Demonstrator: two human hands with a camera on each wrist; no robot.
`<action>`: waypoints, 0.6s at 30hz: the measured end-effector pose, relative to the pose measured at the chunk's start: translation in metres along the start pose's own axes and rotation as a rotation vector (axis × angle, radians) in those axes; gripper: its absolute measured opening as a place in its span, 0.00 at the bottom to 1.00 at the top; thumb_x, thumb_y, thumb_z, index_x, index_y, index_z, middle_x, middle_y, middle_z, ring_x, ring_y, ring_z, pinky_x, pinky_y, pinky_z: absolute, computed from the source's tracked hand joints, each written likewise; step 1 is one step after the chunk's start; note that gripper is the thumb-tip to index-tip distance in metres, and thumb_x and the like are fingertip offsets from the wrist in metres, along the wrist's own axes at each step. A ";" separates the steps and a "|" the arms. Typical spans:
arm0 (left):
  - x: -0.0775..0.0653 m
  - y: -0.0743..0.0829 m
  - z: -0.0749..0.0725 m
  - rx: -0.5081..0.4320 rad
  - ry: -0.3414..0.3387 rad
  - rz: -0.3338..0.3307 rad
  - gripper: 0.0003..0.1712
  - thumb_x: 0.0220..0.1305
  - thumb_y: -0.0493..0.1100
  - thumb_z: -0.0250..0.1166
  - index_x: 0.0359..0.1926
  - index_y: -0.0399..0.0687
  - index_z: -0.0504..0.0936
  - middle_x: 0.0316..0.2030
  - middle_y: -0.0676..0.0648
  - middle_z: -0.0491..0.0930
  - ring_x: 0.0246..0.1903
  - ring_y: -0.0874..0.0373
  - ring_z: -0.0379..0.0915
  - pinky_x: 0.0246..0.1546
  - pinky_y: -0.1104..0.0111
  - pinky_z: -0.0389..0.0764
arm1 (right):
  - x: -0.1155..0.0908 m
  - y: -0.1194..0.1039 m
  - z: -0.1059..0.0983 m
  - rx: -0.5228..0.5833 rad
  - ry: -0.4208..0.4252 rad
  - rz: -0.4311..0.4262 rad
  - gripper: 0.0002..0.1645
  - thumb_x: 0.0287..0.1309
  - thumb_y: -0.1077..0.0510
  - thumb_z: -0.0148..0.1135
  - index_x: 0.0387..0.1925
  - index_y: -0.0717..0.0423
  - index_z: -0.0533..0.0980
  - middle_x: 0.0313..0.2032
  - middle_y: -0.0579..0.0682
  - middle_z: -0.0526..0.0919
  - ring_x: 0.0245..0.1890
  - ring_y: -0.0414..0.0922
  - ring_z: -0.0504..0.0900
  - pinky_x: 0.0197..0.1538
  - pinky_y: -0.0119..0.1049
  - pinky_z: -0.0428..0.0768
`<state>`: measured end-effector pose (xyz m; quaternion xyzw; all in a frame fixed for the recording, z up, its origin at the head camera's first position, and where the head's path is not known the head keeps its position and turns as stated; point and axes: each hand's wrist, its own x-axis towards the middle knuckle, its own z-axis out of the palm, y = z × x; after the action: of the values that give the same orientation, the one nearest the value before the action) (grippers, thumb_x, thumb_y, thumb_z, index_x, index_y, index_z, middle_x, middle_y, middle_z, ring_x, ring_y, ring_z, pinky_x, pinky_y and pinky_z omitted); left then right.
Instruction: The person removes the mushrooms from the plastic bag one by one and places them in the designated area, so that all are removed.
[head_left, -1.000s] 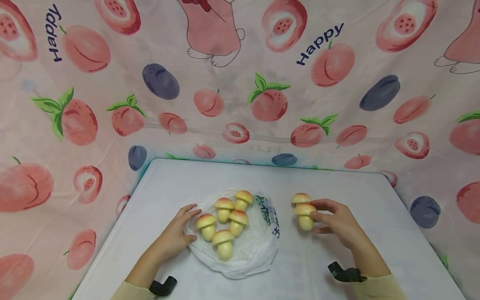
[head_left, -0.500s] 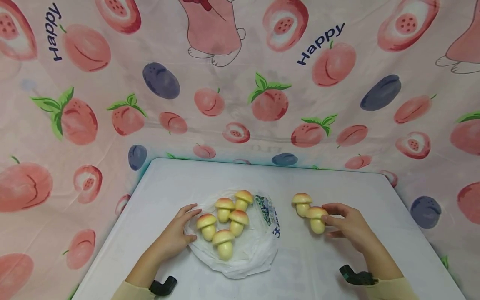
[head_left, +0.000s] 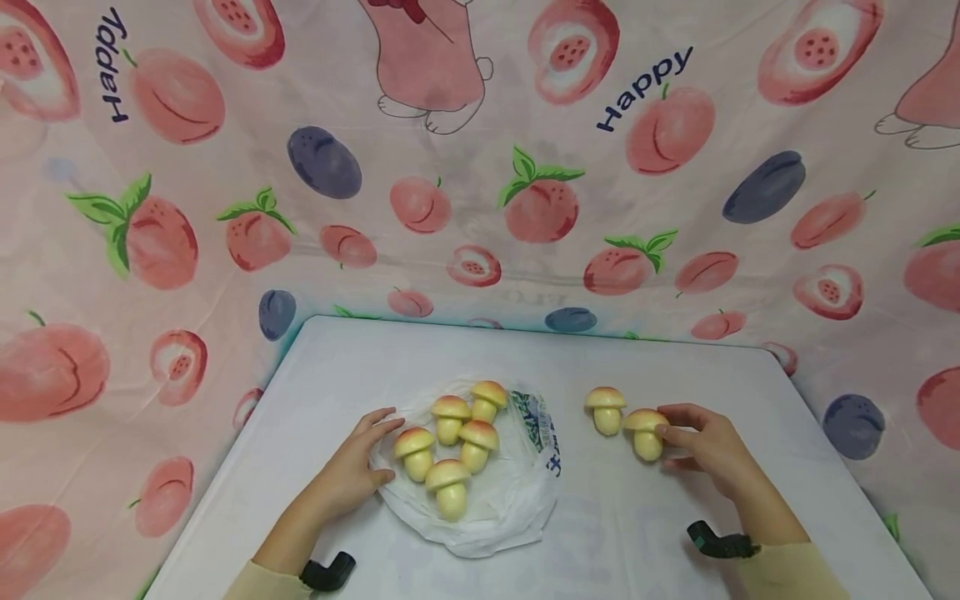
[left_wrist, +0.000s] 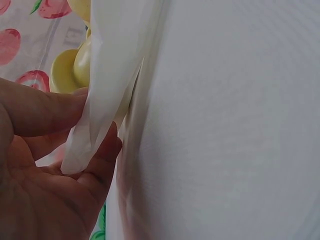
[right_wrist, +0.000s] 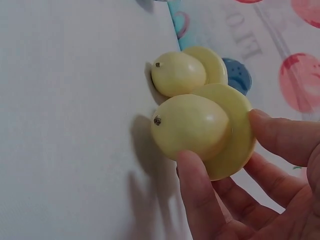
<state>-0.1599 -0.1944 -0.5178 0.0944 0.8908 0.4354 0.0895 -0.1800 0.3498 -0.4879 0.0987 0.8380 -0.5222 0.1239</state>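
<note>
My right hand (head_left: 708,446) grips a yellow toy mushroom (head_left: 647,435) with an orange-tinted cap, right of the bag. In the right wrist view the thumb and fingers lie around its cap and stem (right_wrist: 190,125). Just left of it a second toy mushroom (head_left: 605,410) stands on the table. On the flattened white plastic bag (head_left: 510,512) sit several more mushrooms (head_left: 450,492). At the bag's left edge, my left hand (head_left: 345,475) pinches a fold of the plastic (left_wrist: 95,125) between thumb and fingers, as the left wrist view shows.
A white tabletop (head_left: 600,533) lies under everything. Behind and at the sides hangs a pink cloth (head_left: 480,150) printed with fruit. Printed blue and green markings (head_left: 536,425) show on the bag's right side. A black device (head_left: 720,542) is strapped at each wrist.
My right hand has moved right with its mushroom, away from the standing one, which it earlier overlapped in the head view. The left hand and bag have stayed in place.
</note>
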 end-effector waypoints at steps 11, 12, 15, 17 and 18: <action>0.001 -0.001 -0.001 0.010 0.000 0.007 0.44 0.61 0.25 0.72 0.77 0.46 0.72 0.84 0.45 0.57 0.84 0.34 0.51 0.80 0.36 0.59 | 0.013 0.005 -0.003 -0.019 0.036 0.056 0.37 0.77 0.51 0.63 0.78 0.64 0.65 0.76 0.69 0.66 0.56 0.51 0.81 0.45 0.42 0.92; 0.001 -0.001 -0.001 0.011 0.000 0.008 0.44 0.61 0.25 0.72 0.77 0.46 0.72 0.84 0.44 0.57 0.84 0.34 0.51 0.80 0.36 0.59 | 0.015 0.006 -0.003 -0.020 0.040 0.059 0.37 0.77 0.51 0.63 0.78 0.63 0.65 0.76 0.69 0.66 0.57 0.52 0.81 0.45 0.42 0.92; 0.000 -0.001 -0.001 0.014 0.000 0.007 0.44 0.61 0.25 0.72 0.77 0.45 0.72 0.84 0.44 0.57 0.84 0.34 0.51 0.80 0.36 0.59 | 0.018 0.006 -0.003 -0.023 0.045 0.061 0.38 0.77 0.51 0.62 0.79 0.62 0.64 0.77 0.68 0.66 0.59 0.54 0.80 0.46 0.41 0.92; 0.000 -0.001 -0.002 0.014 0.000 0.006 0.44 0.60 0.25 0.72 0.77 0.45 0.72 0.84 0.44 0.57 0.84 0.34 0.51 0.80 0.36 0.59 | 0.020 0.006 -0.003 -0.017 0.047 0.059 0.39 0.78 0.50 0.62 0.79 0.63 0.64 0.77 0.68 0.65 0.59 0.53 0.80 0.46 0.41 0.92; 0.000 -0.001 -0.002 0.014 0.000 0.006 0.44 0.60 0.25 0.72 0.77 0.45 0.72 0.84 0.44 0.57 0.84 0.34 0.51 0.80 0.36 0.59 | 0.020 0.006 -0.003 -0.011 0.047 0.059 0.39 0.78 0.49 0.63 0.79 0.62 0.64 0.77 0.68 0.66 0.59 0.52 0.81 0.46 0.41 0.92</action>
<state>-0.1606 -0.1965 -0.5181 0.0977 0.8936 0.4293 0.0874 -0.1978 0.3557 -0.4976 0.1350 0.8403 -0.5111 0.1199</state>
